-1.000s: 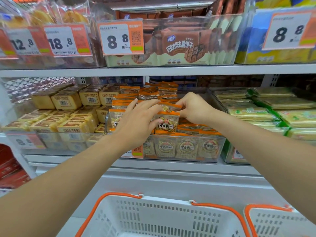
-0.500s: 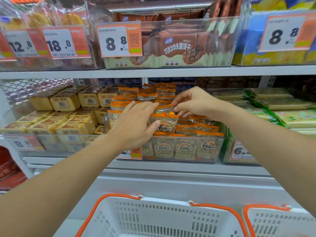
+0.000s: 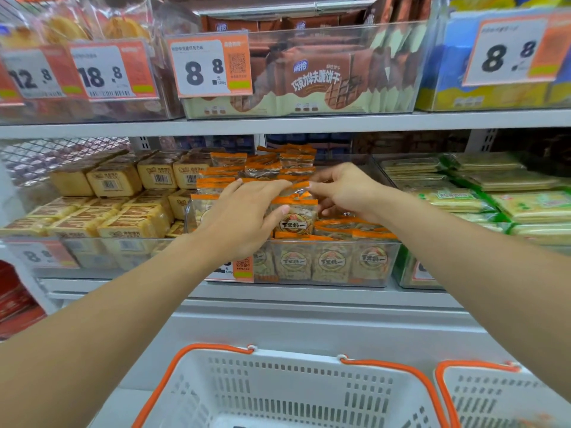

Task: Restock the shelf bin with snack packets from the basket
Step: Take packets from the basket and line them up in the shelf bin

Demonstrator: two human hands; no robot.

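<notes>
The clear shelf bin [image 3: 390, 248] on the middle shelf holds several orange-topped snack packets [image 3: 330, 261] standing in rows. My left hand [image 3: 244, 217] lies over the packets at the bin's left side, fingers stretched out, its thumb against the front of an upright packet [image 3: 298, 222]. My right hand [image 3: 346, 193] is just to the right, its curled fingertips pinching the orange top edge of a packet [image 3: 299, 193] above that row. The white basket [image 3: 278, 390] with orange handles stands below the shelf; its inside is mostly out of view.
A second white basket [image 3: 494, 396] sits at the lower right. Yellow cake packs [image 3: 123, 217] fill the bin to the left, green packets [image 3: 525, 205] the one to the right. The upper shelf [image 3: 309, 122] overhangs with brown biscuit packs [image 3: 315, 78] and price tags.
My right hand rose from the bin's right side and moved left to meet my left fingertips, now pinching a packet top. My left hand stayed over the packets.
</notes>
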